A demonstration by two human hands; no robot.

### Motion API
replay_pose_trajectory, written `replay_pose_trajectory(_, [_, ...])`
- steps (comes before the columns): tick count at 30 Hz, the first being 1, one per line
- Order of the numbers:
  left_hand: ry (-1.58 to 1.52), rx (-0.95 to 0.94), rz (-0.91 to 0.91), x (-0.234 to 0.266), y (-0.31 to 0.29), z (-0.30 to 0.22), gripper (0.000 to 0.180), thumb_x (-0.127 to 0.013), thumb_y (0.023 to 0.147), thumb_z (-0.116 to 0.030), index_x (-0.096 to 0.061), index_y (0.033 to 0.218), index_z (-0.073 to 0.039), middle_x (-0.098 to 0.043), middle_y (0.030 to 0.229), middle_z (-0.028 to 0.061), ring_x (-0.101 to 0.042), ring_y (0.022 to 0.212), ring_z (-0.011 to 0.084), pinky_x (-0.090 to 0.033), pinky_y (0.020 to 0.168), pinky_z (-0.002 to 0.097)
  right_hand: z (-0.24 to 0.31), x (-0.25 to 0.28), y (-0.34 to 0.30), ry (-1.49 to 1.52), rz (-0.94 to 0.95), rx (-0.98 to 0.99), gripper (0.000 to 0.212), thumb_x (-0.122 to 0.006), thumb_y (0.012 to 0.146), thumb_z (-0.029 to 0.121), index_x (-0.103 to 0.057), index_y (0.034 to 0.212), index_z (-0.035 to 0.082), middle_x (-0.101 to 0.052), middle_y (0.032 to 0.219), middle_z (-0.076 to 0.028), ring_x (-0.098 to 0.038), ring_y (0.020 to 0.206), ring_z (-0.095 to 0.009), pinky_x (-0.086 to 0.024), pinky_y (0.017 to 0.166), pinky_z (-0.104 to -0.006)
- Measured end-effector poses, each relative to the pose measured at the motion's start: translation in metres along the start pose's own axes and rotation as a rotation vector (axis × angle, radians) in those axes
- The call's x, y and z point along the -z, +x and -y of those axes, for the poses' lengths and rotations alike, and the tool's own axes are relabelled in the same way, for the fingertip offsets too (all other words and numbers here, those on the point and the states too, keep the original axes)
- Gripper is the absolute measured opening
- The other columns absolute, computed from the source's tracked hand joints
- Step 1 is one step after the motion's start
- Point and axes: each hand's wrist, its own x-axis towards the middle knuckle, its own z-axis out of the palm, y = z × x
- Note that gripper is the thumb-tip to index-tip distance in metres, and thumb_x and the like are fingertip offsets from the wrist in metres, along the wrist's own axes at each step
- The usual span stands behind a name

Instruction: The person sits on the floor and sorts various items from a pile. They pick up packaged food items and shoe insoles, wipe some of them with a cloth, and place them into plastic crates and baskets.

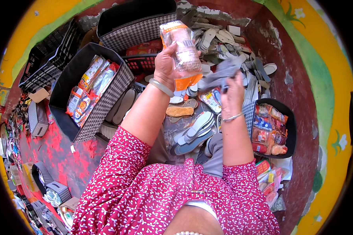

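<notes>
Fingers clenched: clear packet (186, 51) held by left hand (164, 64), blurred grey item (221, 74) by right hand (234, 94). Wrapped packs (264, 125) stowed in black-lined bin (291, 135); loose insoles (225, 37) beyond bin seemingly left unpacked.

Bright, fairly soft light, weak shadows; can't tell you its source. You've got glare on the clear package (183, 50) in your left hand (166, 64). Grey item (222, 73) at your right hand (233, 93): heavy motion blur, edges smeared. Open box (64, 92) left of your left hand: inside dark. Fisheye bends the painted wall (338, 98) right of your right hand; black corners. Clutter (12, 140) far left of your left hand: squeezed, unclear.
</notes>
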Motion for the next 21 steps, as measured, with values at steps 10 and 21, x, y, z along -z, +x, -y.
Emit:
replay_pose_trajectory(10, [0.346,0.15,0.116,-0.039,-0.021,0.039,0.062,-0.047,0.078,0.005,-0.03,0.136,-0.006,-0.049,0.121,0.0129,-0.053,0.107,0.0222,-0.044,0.092,0.034,-0.004,-0.011,-0.002,-0.85,0.413,0.892,0.047,-0.051,0.081,-0.009,-0.054,0.124,0.01,-0.037,0.141,-0.009,-0.028,0.134,-0.028,-0.026,0.108,-0.033])
replay_pose_trajectory(21, [0.968,0.542,0.088,-0.03,-0.021,0.052,0.042,-0.05,0.085,-0.002,-0.042,0.127,-0.003,-0.055,0.111,0.0072,-0.054,0.096,0.0127,-0.047,0.079,0.0259,-0.004,-0.01,-0.004,-0.854,0.475,0.799,0.039,-0.045,0.086,-0.005,-0.056,0.122,0.006,-0.042,0.138,-0.008,-0.028,0.134,-0.023,-0.022,0.109,-0.0337])
